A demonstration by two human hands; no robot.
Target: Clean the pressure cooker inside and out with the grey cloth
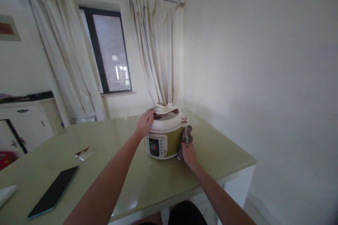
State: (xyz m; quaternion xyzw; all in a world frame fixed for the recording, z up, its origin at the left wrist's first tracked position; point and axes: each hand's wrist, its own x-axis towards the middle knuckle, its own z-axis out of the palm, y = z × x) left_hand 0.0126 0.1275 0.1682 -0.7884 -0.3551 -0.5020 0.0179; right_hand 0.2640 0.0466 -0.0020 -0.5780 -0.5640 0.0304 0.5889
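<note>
A round electric pressure cooker (173,140) with a white lid, a green body and a front control panel (157,146) stands upright on the table. My left hand (145,123) lies on the left side of its lid, fingers stretched out over the rim. In my right hand (188,152) is a crumpled grey patterned cloth (187,134), pressed against the cooker's right side. Part of the right hand's fingers is hidden behind the cloth.
The pale green table (126,179) has a rounded corner at the right, near a white wall (264,77). A dark tablet (54,191) lies at the left front, with small slim items (86,154) beyond it. A white cabinet (29,119) stands at the far left.
</note>
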